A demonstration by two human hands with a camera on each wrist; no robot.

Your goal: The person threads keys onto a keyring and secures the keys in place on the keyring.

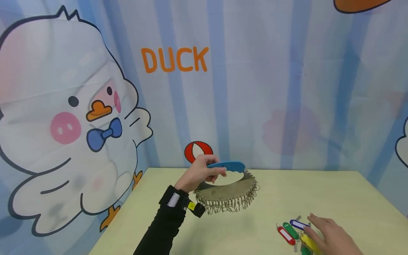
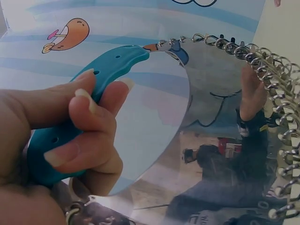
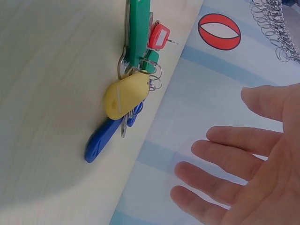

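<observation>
My left hand point(image 1: 204, 169) grips the blue handle point(image 1: 234, 165) of a key holder, a curved metal plate point(image 1: 223, 192) with a row of small wire rings point(image 1: 234, 205) along its rounded edge. The plate is held up over the table; in the left wrist view, fingers curl round the handle and the shiny plate mirrors a person. At the lower right, my right hand point(image 1: 333, 236) has its fingers spread and holds nothing. Beside it lie keys with plastic tags: red point(image 1: 286, 235), green point(image 1: 290, 230), blue point(image 1: 299, 224) and yellow point(image 1: 310, 244).
A pale yellow table point(image 1: 153, 226) carries the tags. Behind it hangs a striped blue curtain point(image 1: 255, 88) printed with a white duck and orange letters. A camera point(image 1: 198, 210) is strapped to the left wrist.
</observation>
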